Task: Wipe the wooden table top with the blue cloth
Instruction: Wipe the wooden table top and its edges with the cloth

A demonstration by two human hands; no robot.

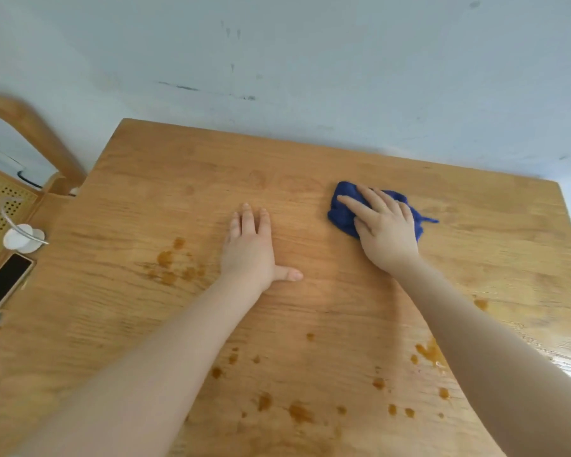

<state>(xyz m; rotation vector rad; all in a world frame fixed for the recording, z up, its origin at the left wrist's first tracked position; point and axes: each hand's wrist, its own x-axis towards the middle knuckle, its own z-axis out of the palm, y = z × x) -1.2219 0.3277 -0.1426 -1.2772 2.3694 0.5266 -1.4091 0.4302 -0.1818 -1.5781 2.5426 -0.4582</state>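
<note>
While the right hand (388, 230) lies flat on the blue cloth (343, 214), its fingers are spread and nearly straight, so they press the cloth down and do not curl round it. The cloth is bunched up under the palm. It sticks out past the fingers at about 10 o'clock and past the far side of the hand at 3 o'clock. It sits on the wooden table top (185, 166), at about 2 o'clock from the middle of the table, near the far edge.

The left hand (251, 249) lies flat on the bare wood, well apart from the cloth. Its fingers are straight and close together, and the thumb points out to 3 o'clock. It holds nothing.

The table top is light brown with grain lines. Dark orange spots (173, 265) sit at 9 o'clock from the left hand. More sticky drops (299, 412) are scattered along the near side, at 6 o'clock, and some shiny ones (431, 352) lie beside the right arm.

Behind the table is a pale blue wall (310, 54) with a few dark marks. At 9 o'clock stands a wooden chair (37, 127) with a woven back. Near it lie a white round thing (22, 239) and a flat black thing (4, 282); I cannot tell what they are. I can read no words anywhere.
</note>
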